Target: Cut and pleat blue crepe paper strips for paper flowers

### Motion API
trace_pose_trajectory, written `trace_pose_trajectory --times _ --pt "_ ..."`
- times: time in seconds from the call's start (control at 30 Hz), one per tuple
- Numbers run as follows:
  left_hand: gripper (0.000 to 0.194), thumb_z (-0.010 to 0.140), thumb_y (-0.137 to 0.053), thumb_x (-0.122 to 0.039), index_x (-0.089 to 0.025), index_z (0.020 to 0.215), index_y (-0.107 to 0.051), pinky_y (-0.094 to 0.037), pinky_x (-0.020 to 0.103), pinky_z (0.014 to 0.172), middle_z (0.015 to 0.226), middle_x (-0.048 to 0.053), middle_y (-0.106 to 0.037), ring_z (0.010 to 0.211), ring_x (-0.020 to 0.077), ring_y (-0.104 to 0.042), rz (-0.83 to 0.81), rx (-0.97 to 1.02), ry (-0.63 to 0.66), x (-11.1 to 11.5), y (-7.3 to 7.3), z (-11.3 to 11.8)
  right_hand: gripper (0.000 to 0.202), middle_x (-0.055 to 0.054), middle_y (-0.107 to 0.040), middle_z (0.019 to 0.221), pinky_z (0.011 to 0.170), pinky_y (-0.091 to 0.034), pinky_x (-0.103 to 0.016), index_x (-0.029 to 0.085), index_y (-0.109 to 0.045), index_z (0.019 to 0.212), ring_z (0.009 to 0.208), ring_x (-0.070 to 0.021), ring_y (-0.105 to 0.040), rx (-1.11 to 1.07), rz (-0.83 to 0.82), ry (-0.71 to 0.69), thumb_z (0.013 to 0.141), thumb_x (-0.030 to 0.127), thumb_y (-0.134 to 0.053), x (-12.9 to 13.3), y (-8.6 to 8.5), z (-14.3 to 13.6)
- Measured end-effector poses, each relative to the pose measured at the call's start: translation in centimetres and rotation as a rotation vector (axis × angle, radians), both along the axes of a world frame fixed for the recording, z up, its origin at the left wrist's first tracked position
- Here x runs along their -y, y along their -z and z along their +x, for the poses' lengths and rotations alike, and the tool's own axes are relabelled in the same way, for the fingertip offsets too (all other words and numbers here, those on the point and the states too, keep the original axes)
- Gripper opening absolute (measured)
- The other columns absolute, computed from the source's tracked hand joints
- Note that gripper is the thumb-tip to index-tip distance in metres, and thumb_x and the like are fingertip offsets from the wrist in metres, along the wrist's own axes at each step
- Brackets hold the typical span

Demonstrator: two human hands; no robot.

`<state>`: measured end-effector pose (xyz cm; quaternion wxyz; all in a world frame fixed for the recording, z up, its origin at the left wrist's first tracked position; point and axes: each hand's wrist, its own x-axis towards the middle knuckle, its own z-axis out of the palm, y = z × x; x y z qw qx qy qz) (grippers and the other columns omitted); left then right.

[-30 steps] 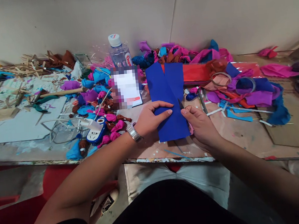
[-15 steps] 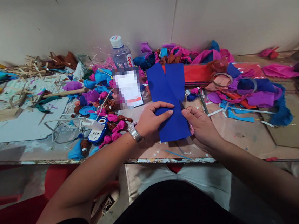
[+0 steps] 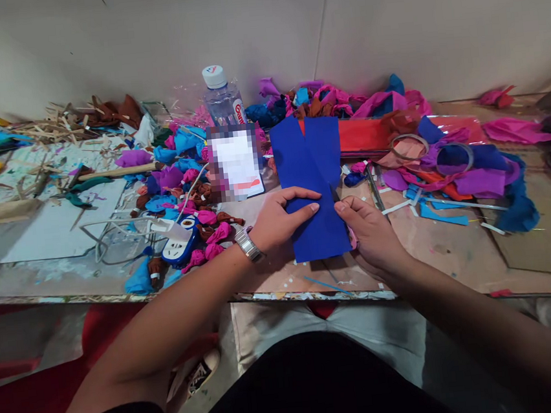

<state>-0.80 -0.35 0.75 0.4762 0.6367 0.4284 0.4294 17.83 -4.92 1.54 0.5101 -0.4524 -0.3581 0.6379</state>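
A sheet of dark blue crepe-like paper (image 3: pixel 313 229) is held above the table in front of me, with a cut running down from its top edge. My left hand (image 3: pixel 289 217) grips it from the left, thumb and index finger on top and the other fingers underneath. At the paper's right edge my right hand (image 3: pixel 368 227) is closed round a pair of scissors (image 3: pixel 353 238). Only a bit of pink handle and a short dark piece of blade show; the paper and my fingers hide the rest.
A water bottle (image 3: pixel 223 101) stands behind a phone with a blurred screen (image 3: pixel 237 165). A blue-and-white power strip (image 3: pixel 180 241) with cables lies left among small twisted paper bundles. Tape rolls (image 3: pixel 455 158) rest on coloured scraps at right. A wall (image 3: pixel 259 33) closes the back.
Almost nothing differs. Both hands and the blue paper stay in the same place, and the right fingers have shifted only very slightly.
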Motion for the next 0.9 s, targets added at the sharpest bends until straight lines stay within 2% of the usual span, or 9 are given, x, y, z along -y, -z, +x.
trace_pose_trajectory --times 0.47,0.9 --pt "0.026 0.084 -0.078 -0.036 -0.020 0.105 -0.080 -0.053 0.035 0.092 0.113 0.007 -0.078 0.101 0.0206 -0.070 0.005 -0.002 0.003 0.04 -0.05 -0.02 0.047 0.009 -0.052 0.057 0.042 -0.036 -0.020 0.022 -0.052 0.076 0.044 -0.0060 -0.039 -0.042 -0.010 0.009 0.073 0.049 -0.091 -0.01 -0.08 -0.06" --pt "0.027 0.084 -0.078 -0.035 -0.020 0.105 -0.080 -0.053 0.035 0.093 0.113 0.007 -0.078 0.101 0.0205 -0.070 0.007 -0.009 0.006 0.01 -0.20 -0.02 0.048 0.009 -0.053 0.056 0.042 -0.035 -0.019 0.022 -0.053 0.077 0.043 -0.0059 -0.039 -0.031 -0.020 0.007 0.072 0.050 -0.091 0.01 -0.01 -0.10"
